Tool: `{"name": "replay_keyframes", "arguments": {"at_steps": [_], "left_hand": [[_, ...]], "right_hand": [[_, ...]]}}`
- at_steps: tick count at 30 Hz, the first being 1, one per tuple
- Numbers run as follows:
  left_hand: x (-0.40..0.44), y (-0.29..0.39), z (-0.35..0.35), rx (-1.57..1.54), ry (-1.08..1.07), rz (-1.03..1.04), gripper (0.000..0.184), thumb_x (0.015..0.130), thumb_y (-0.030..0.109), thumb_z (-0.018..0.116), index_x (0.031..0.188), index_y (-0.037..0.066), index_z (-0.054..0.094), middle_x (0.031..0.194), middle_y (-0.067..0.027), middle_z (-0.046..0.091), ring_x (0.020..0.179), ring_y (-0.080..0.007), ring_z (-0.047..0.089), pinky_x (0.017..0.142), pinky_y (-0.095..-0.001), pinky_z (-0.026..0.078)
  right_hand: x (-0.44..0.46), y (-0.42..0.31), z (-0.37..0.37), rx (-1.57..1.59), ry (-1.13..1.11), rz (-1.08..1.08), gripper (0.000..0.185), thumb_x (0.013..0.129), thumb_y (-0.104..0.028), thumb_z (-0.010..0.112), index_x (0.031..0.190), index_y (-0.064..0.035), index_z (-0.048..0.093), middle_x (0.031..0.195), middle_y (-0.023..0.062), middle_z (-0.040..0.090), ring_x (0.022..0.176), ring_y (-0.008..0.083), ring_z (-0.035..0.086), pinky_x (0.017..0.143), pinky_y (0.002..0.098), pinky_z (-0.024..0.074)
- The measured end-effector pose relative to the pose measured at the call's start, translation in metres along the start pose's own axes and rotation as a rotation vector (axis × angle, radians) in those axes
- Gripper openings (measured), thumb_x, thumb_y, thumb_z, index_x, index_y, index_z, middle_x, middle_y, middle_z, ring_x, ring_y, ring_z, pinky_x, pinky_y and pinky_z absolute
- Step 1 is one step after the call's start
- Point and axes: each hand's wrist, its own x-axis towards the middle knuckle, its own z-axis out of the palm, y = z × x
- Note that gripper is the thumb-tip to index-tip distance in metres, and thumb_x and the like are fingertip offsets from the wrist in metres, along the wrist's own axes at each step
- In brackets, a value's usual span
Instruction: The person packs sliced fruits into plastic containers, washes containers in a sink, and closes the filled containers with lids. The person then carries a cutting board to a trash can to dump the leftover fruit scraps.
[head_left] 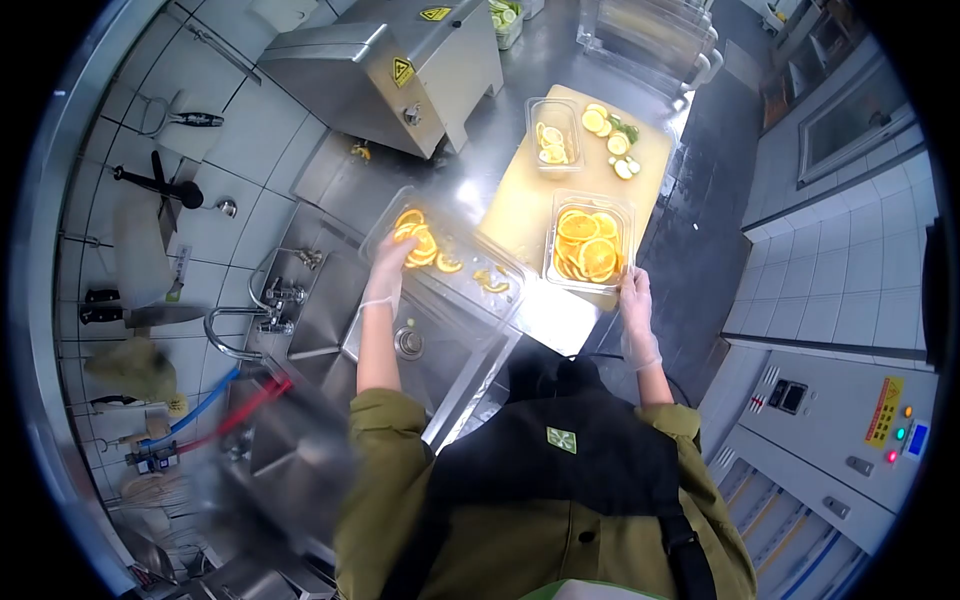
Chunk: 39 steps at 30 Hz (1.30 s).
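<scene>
Round orange slices (422,243) are pinched by the left hand (390,262); the clear square tub (551,242) is edge-gripped, apparently for steadiness, by the right hand (636,300).

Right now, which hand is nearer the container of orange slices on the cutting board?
Right. The right hand is at the container's near right corner. The left hand is well off to its left, over the long clear tray, at other orange slices.

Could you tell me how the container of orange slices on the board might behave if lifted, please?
The container looks like clear plastic, so probably stiff. Piled with orange slices, it is likely fairly heavy for its size. The loose top slices might slide if the right hand tilts it.
</scene>
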Motion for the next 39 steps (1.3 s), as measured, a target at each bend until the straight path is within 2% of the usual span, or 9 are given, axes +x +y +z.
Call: {"name": "replay_keyframes", "arguments": {"at_steps": [7,12,14,20,25,29,31,36,39], "left_hand": [[-0.022,0.036,0.042,0.929,0.316,0.169,0.044,0.078,0.022,0.064,0.117,0.004,0.057,0.094,-0.0234,0.065,0.091,-0.0349,0.064,0.077,-0.0394,0.050],[-0.039,0.072,0.153,0.783,0.061,0.284,0.036,0.080,0.017,0.061,0.115,0.008,0.058,0.097,-0.0179,0.066,0.093,-0.0264,0.065,0.078,-0.0333,0.050],[-0.034,0.059,0.198,0.640,-0.046,0.507,0.035,0.079,0.014,0.063,0.113,0.007,0.058,0.104,-0.0172,0.063,0.094,-0.0343,0.061,0.079,-0.0374,0.050],[-0.029,0.018,0.286,1.221,-0.175,0.925,0.041,0.076,0.011,0.058,0.117,0.007,0.056,0.117,-0.0115,0.058,0.110,-0.0283,0.055,0.092,-0.0378,0.044],[-0.045,0.023,0.245,1.010,-0.297,0.743,0.044,0.076,0.024,0.059,0.117,0.007,0.056,0.122,-0.0112,0.056,0.114,-0.0291,0.052,0.095,-0.0394,0.041],[-0.029,0.079,0.158,1.008,0.063,-0.260,0.034,0.081,0.030,0.058,0.105,0.007,0.063,0.120,-0.0161,0.057,0.111,-0.0303,0.055,0.092,-0.0397,0.045],[-0.001,0.045,0.112,1.315,0.364,-0.243,0.033,0.080,0.031,0.059,0.101,0.006,0.062,0.114,-0.0124,0.060,0.105,-0.0290,0.058,0.087,-0.0391,0.047],[0.045,-0.030,0.045,1.961,0.489,0.488,0.030,0.079,0.019,0.059,0.107,0.010,0.055,0.103,-0.0051,0.058,0.096,-0.0218,0.057,0.078,-0.0357,0.048],[0.035,-0.002,0.049,2.015,0.413,0.430,0.024,0.080,0.019,0.058,0.103,0.014,0.055,0.100,-0.0013,0.058,0.091,-0.0174,0.055,0.074,-0.0315,0.044]], "right_hand": [[-0.001,-0.010,0.002,-0.065,0.029,0.015,0.024,0.092,-0.019,0.043,0.108,-0.0031,0.051,0.094,0.0131,0.059,0.086,0.0213,0.057,0.077,0.0341,0.0439],[-0.010,-0.024,0.007,0.024,0.066,0.075,0.026,0.095,-0.027,0.043,0.103,-0.0042,0.052,0.085,0.0072,0.059,0.078,0.0141,0.054,0.071,0.0297,0.0439],[-0.008,-0.024,0.004,-0.007,0.053,0.076,0.026,0.094,-0.025,0.043,0.105,-0.0036,0.052,0.086,0.0090,0.060,0.080,0.0162,0.055,0.073,0.0308,0.0439],[0.002,-0.002,-0.001,0.012,-0.018,0.068,0.026,0.092,-0.022,0.044,0.107,-0.0017,0.053,0.092,0.0130,0.061,0.086,0.0206,0.057,0.078,0.0336,0.0438],[0.004,0.004,-0.006,-0.004,-0.052,0.073,0.027,0.093,-0.023,0.042,0.105,-0.0013,0.053,0.093,0.0122,0.060,0.086,0.0205,0.057,0.078,0.0332,0.0435],[0.001,0.006,-0.004,0.012,-0.040,0.090,0.028,0.094,-0.024,0.041,0.106,-0.0013,0.053,0.095,0.0122,0.060,0.088,0.0203,0.056,0.079,0.0329,0.0432],[0.003,0.007,-0.004,-0.025,-0.030,0.086,0.028,0.094,-0.024,0.041,0.106,-0.0018,0.053,0.095,0.0102,0.058,0.089,0.0172,0.054,0.080,0.0309,0.0424],[-0.006,-0.001,-0.003,0.023,-0.018,0.023,0.029,0.097,-0.030,0.041,0.101,-0.0033,0.053,0.085,0.0029,0.054,0.078,0.0103,0.049,0.072,0.0259,0.0416],[-0.006,0.005,-0.007,0.011,-0.039,-0.037,0.030,0.098,-0.032,0.042,0.098,-0.0037,0.052,0.081,0.0004,0.053,0.074,0.0082,0.048,0.068,0.0242,0.0417]]}}
